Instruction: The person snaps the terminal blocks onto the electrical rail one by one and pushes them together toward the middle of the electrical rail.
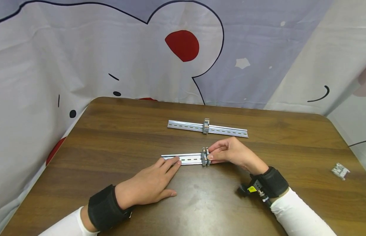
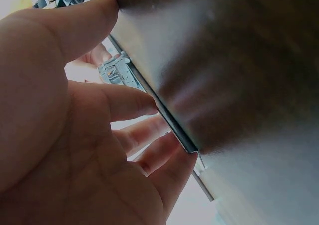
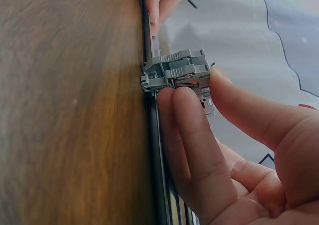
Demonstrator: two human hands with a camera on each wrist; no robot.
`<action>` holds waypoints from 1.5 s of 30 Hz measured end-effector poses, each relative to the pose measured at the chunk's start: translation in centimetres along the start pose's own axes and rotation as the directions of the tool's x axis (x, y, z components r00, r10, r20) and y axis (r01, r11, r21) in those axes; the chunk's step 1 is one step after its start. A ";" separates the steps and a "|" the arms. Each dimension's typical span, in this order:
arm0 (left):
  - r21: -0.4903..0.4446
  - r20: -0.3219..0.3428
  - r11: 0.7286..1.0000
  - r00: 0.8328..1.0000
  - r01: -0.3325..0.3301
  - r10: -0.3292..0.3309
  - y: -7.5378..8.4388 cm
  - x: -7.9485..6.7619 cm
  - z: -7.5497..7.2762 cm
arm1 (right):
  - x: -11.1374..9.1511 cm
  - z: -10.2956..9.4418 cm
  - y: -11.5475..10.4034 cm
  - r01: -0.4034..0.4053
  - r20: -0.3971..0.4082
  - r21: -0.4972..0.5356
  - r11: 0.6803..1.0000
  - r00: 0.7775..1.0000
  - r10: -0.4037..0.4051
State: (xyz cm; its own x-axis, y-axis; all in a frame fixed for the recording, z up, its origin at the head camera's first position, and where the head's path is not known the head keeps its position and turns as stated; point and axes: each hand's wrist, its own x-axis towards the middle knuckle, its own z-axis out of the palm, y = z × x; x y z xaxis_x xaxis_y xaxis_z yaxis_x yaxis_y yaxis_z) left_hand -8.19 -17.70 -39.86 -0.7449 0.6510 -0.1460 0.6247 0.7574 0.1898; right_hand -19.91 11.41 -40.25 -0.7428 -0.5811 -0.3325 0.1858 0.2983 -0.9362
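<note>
A slotted metal DIN rail (image 1: 191, 159) lies at the middle of the table, with two grey terminal blocks (image 1: 204, 157) side by side on it. My left hand (image 1: 150, 183) rests on the rail's left part, fingers extended over it and thumb apart on the table side. My right hand (image 1: 230, 154) pinches the right-hand terminal block (image 1: 208, 156) between thumb and fingers. In the right wrist view that terminal block (image 3: 189, 75) sits on the rail (image 3: 157, 135) beside the other, thumb at its top. The rail's right part is hidden by my right hand in the head view.
Farther back lies a second DIN rail (image 1: 227, 130) with grey terminal blocks (image 1: 206, 126) near its middle. Some small pale parts (image 1: 340, 171) lie at the table's right side. A patterned cloth (image 1: 135, 59) hangs behind the wooden table (image 1: 127, 131).
</note>
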 end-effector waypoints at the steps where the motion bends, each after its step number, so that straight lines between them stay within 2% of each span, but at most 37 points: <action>1: 0.002 0.000 1.000 1.000 0.000 0.000 0.0 0.0 0.0 | 0.0 0.1 0.0 0.001 0.000 0.002 1.000 1.000 -0.001; 9: 0.017 -0.015 1.000 1.000 -0.008 0.008 0.0 0.0 0.1 | 0.2 0.3 0.0 0.014 -0.005 0.013 1.000 1.000 -0.014; 34: 0.014 -0.016 1.000 1.000 -0.007 0.008 0.0 0.0 0.0 | 0.1 0.3 0.0 0.025 -0.014 -0.064 0.998 1.000 -0.026; 45: 0.003 -0.013 1.000 1.000 -0.003 0.003 -0.1 0.0 0.1 | -0.4 0.0 -0.3 0.058 0.036 -0.130 0.990 0.998 -0.054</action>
State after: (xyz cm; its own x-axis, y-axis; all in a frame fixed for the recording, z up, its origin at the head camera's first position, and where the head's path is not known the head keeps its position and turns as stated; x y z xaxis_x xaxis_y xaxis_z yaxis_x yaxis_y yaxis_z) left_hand -8.24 -17.73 -39.96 -0.7458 0.6529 -0.1327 0.6278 0.7553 0.1878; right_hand -19.66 11.51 -39.90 -0.7279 -0.6233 -0.2856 0.0572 0.3599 -0.9312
